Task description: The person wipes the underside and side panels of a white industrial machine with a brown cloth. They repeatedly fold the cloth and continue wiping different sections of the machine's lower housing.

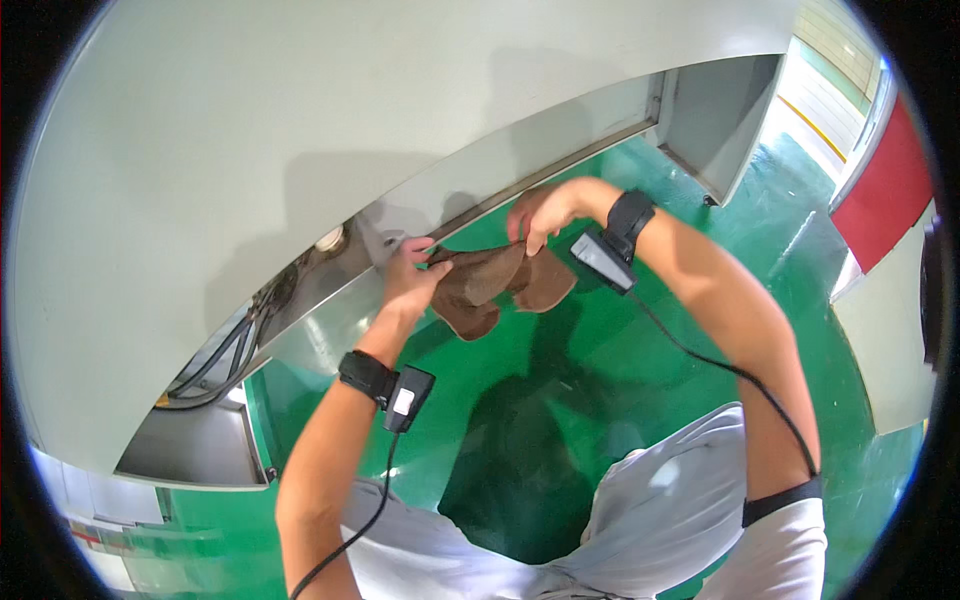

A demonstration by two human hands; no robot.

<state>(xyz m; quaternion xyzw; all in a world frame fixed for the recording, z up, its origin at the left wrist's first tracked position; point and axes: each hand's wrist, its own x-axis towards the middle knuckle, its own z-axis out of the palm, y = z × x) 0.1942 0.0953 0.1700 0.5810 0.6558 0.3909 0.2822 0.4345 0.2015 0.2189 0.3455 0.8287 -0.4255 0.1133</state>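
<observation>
The brown cloth [463,305] hangs over the green floor [640,395], pinched by 2 nearly closed hands: left hand [408,280] at its 10 o'clock, right hand [550,213] at 1 o'clock. Level grips should limit twisting.

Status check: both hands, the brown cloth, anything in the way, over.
Left hand and right hand holding brown cloth by its upper edge. Cloth hanging, lower flaps loose. Pale cabinet close beyond; left fingertips' contact with it unclear.

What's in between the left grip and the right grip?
In the head view, a brown cloth hangs between the left grip and the right grip, above the green floor.
</observation>
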